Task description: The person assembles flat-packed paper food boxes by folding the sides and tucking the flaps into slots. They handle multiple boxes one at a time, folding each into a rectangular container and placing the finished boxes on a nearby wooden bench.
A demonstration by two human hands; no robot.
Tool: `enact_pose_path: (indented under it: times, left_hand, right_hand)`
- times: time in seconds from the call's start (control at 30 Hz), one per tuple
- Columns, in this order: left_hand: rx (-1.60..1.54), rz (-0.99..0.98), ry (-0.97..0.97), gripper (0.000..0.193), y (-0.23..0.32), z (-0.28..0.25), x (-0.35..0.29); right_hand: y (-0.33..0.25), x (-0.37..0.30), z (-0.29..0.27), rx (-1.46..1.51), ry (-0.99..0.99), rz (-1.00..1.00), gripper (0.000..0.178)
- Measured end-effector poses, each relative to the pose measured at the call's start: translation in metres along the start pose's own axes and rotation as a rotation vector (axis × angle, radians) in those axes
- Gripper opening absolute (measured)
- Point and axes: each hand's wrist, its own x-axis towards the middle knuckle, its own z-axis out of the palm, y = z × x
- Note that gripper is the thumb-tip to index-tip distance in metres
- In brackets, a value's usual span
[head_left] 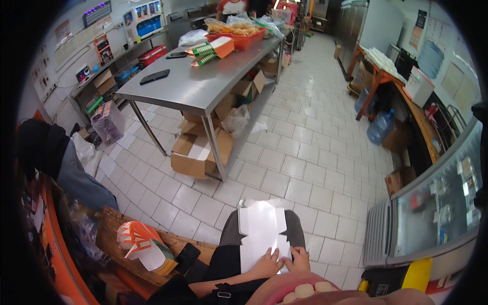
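Observation:
A flat white carton blank (262,223) with cut flaps lies over my lap, its plain side up. My left hand (268,264) rests on its lower part, fingers stretched out and spread over the card. Close by on the right, my right hand (299,260) grips the blank's right edge with bent fingers; part of the grip is hidden. To my left, a stack of orange, green and white carton blanks (147,246) sits on a wooden bench (109,223). A black phone (187,256) lies between that stack and my leg.
Ahead stands a steel table (188,91) with a phone (154,77), printed cartons (213,50) and a red crate (239,40) of bagged items. Below it are open cardboard boxes (193,157). A glass-front fridge (432,198) is at right. Someone in dark clothing (81,173) is at left.

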Motion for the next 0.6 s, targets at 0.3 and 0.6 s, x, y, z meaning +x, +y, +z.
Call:
enact_pose_path:
  times: [0.3,0.6]
  left_hand:
    - [-0.485,0.093,0.439,0.039,-0.037,0.072,0.024]
    - [-0.137,0.452,-0.149,0.03,-0.028,-0.019,0.011]
  right_hand:
    - [0.003,0.01,-0.005,0.127,-0.125,0.046,0.042]
    - [0.003,0.005,-0.024,0.182,-0.261,0.286,0.034]
